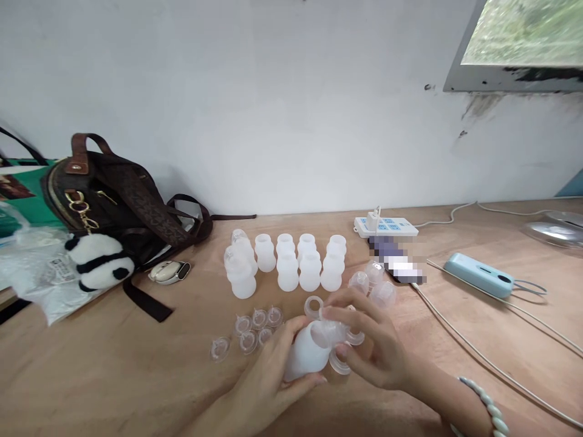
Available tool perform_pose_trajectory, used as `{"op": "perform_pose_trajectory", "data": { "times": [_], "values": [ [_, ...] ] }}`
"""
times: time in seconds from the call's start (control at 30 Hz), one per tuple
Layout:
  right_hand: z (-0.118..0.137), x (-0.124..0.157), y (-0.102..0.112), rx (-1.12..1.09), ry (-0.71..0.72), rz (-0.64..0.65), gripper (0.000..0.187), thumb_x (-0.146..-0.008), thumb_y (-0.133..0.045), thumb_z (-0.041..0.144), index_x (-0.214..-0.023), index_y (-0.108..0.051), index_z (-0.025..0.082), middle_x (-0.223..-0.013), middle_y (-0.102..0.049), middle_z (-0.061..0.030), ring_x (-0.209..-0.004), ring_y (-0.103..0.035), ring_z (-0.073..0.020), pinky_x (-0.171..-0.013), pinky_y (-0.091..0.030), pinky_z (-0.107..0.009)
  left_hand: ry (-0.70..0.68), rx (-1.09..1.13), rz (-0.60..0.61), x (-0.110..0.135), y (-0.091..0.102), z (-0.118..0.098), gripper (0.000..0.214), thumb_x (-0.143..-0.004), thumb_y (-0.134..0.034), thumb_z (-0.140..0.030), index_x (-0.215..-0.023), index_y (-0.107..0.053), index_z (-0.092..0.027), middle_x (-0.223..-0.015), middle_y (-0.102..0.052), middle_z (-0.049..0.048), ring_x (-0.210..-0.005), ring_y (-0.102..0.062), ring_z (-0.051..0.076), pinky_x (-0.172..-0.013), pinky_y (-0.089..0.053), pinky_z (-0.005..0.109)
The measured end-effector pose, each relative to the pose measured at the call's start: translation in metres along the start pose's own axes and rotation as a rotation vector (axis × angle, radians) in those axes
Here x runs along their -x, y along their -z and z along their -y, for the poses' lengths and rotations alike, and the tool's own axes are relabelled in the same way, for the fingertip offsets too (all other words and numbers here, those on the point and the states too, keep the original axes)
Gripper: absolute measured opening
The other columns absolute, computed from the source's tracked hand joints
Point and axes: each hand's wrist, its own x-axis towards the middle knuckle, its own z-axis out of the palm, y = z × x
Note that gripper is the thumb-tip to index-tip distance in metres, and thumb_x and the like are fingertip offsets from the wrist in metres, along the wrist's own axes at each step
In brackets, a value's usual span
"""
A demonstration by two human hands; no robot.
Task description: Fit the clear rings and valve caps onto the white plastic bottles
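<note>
Bottle in hand: a translucent white bottle (pixel 306 358) is held just above the wooden table (pixel 159 370), near the front centre, tilted so that its mouth faces up and to the right.
Left hand: the left hand (pixel 273 370) is curled around the bottle's body, thumb below and fingers behind, probably to steady it and turn the mouth toward the other hand.
Right hand: the right hand (pixel 378 346) has its fingertips closed in a pinch on a clear ribbed piece (pixel 332 334) at the mouth; whether that piece sits inside the rim cannot be told.
Standing bottles: uncapped bottles (pixel 310 272) stand upright in two rows behind the hands, while two bottles with clear tops (pixel 243 282) stand at their left, seemingly kept apart as a separate group.
Loose parts: clear discs with raised tips (pixel 248 342) lie left of the held bottle, apparently sorted by kind; clear domes (pixel 383 295) sit beyond the right hand.
In the way: the right hand partly covers the clear rings (pixel 314 306), and the left hides some discs.
Around: a brown backpack (pixel 122 200) with a panda plush (pixel 101 262) fills the left; a power strip (pixel 387 227), phone (pixel 396 261) and blue power bank (pixel 478 274) lie right, a white cable (pixel 478 352) passing beyond the right forearm.
</note>
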Motion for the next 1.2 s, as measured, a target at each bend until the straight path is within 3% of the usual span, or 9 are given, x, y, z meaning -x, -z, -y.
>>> {"op": "perform_pose_trajectory", "data": {
  "times": [0.2,0.43,0.57,0.67,0.83,1.03,1.1,1.2],
  "values": [
    [0.002,0.004,-0.002,-0.023,-0.009,0.156,0.050,-0.088,-0.055,0.013,-0.136,-0.055,0.023,-0.119,-0.054,-0.0107,-0.101,-0.057,-0.0235,-0.080,-0.053,-0.039,0.058,0.029,0.091,-0.002,-0.001,-0.003,0.058,-0.091,-0.071,-0.027,-0.142,-0.045,-0.031,-0.136,-0.064,0.0071,-0.118,-0.064,0.029,-0.098,-0.053,0.040],
    [0.001,0.005,-0.001,-0.041,-0.038,0.182,0.040,-0.096,-0.053,0.019,-0.136,-0.055,0.022,-0.118,-0.056,-0.0112,-0.104,-0.059,-0.0231,-0.085,-0.054,-0.039,-0.146,-0.034,-0.050,-0.002,0.004,-0.008,0.054,-0.094,-0.066,-0.037,-0.142,-0.044,-0.031,-0.125,-0.072,0.0053,-0.102,-0.073,0.025,-0.085,-0.059,0.032],
    [0.003,0.007,-0.004,0.111,-0.130,0.130,0.036,-0.101,-0.055,0.042,-0.131,-0.054,0.024,-0.105,-0.064,-0.0083,-0.092,-0.064,-0.0217,-0.077,-0.056,-0.035,-0.200,-0.266,-0.237,-0.001,0.005,-0.007,0.048,-0.089,-0.068,-0.032,-0.134,-0.049,-0.028,-0.117,-0.075,0.0072,-0.097,-0.074,0.026,-0.084,-0.059,0.036],
    [0.006,0.008,-0.005,0.172,-0.208,0.107,0.037,-0.099,-0.056,0.050,-0.126,-0.050,0.025,-0.095,-0.068,-0.0040,-0.075,-0.064,-0.0177,-0.066,-0.055,-0.030,-0.229,-0.399,-0.338,-0.002,0.007,-0.006,0.039,-0.087,-0.065,-0.028,-0.124,-0.052,-0.025,-0.105,-0.077,0.0073,-0.086,-0.074,0.025,-0.076,-0.059,0.035],
    [0.005,0.003,-0.003,0.070,-0.359,0.208,0.028,-0.099,-0.057,0.041,-0.119,-0.051,0.024,-0.092,-0.068,-0.0024,-0.069,-0.062,-0.0154,-0.062,-0.052,-0.027,-0.287,-0.555,-0.337,-0.006,0.017,-0.005,0.036,-0.090,-0.061,-0.022,-0.125,-0.055,-0.021,-0.102,-0.078,0.0074,-0.087,-0.075,0.025,-0.075,-0.058,0.036],
    [-0.008,0.005,-0.005,0.098,-0.521,0.257,0.031,-0.096,-0.059,0.052,-0.091,-0.059,0.021,-0.072,-0.057,0.0009,-0.059,-0.054,-0.0138,-0.052,-0.044,-0.025,-0.383,-0.697,-0.299,-0.009,0.020,-0.006,0.037,-0.090,-0.054,-0.011,-0.125,-0.061,-0.020,-0.104,-0.077,0.0077,-0.086,-0.074,0.025,-0.076,-0.056,0.038],
    [-0.009,0.006,-0.005,0.121,-0.496,0.262,0.033,-0.097,-0.056,0.052,-0.087,-0.059,0.021,-0.071,-0.057,0.0004,-0.062,-0.055,-0.0153,-0.055,-0.045,-0.027,-0.377,-0.678,-0.294,-0.010,0.020,-0.007,0.037,-0.090,-0.054,-0.011,-0.125,-0.061,-0.020,-0.104,-0.077,0.0074,-0.086,-0.073,0.024,-0.076,-0.055,0.037],
    [-0.006,0.006,-0.003,0.044,-0.434,0.260,0.030,-0.098,-0.058,0.047,-0.113,-0.058,0.021,-0.100,-0.068,-0.0070,-0.090,-0.065,-0.0213,-0.075,-0.054,-0.033,-0.349,-0.640,-0.301,-0.010,0.020,-0.007,0.036,-0.091,-0.055,-0.014,-0.127,-0.061,-0.020,-0.103,-0.077,0.0074,-0.086,-0.073,0.024,-0.076,-0.055,0.037]
  ]
}}
